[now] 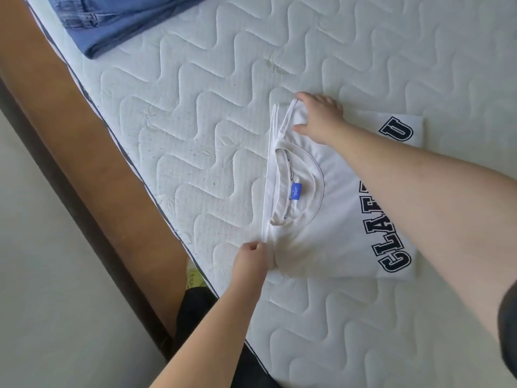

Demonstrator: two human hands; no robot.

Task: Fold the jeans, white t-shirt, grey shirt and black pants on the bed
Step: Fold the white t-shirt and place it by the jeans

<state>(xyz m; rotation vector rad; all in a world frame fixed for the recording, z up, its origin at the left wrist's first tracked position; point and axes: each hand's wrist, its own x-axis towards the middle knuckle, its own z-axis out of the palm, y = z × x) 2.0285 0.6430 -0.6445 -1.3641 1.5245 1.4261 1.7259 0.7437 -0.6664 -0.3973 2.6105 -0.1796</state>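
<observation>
My left hand pinches the near shoulder corner of the white t-shirt, which lies folded on the mattress (collar toward the bed's edge). My right hand grips its far shoulder corner. The folded jeans lie well apart.
</observation>
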